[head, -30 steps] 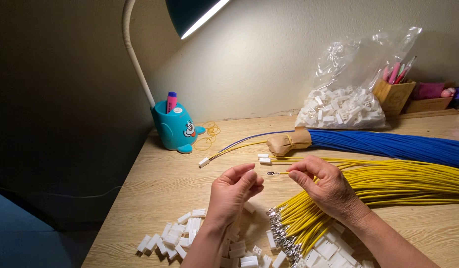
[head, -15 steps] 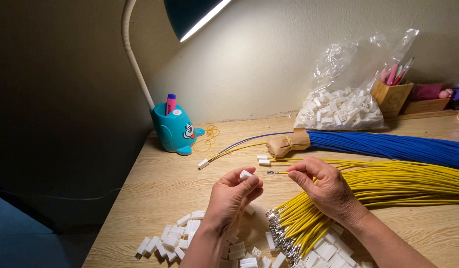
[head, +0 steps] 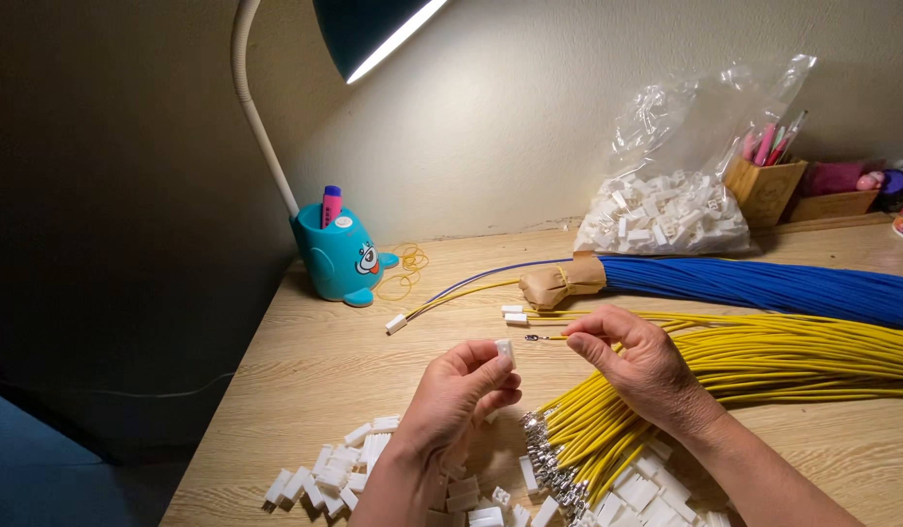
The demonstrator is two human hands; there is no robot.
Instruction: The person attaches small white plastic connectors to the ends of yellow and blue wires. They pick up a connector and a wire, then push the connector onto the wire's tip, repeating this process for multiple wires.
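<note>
My left hand [head: 458,392] pinches a small white plastic connector [head: 506,349] between thumb and forefinger, raised above the desk. My right hand [head: 635,357] grips a single yellow wire [head: 549,338] whose metal terminal tip points left toward the connector, a short gap apart. Below my hands lies a fanned bundle of yellow wires [head: 812,356] with metal terminals [head: 549,459]. Loose white connectors [head: 334,468] are scattered on the wooden desk [head: 305,371] near the front edge.
A blue wire bundle [head: 763,283] wrapped with brown tape lies behind. A clear bag of white connectors [head: 666,210] stands at the back. A teal pen holder [head: 336,259], rubber bands [head: 407,263], a lamp [head: 373,29], and a wooden pen box [head: 763,185] are also there.
My left hand has turned and lifted the white connector up toward the wire tip. My right hand holds the wire nearly still.
</note>
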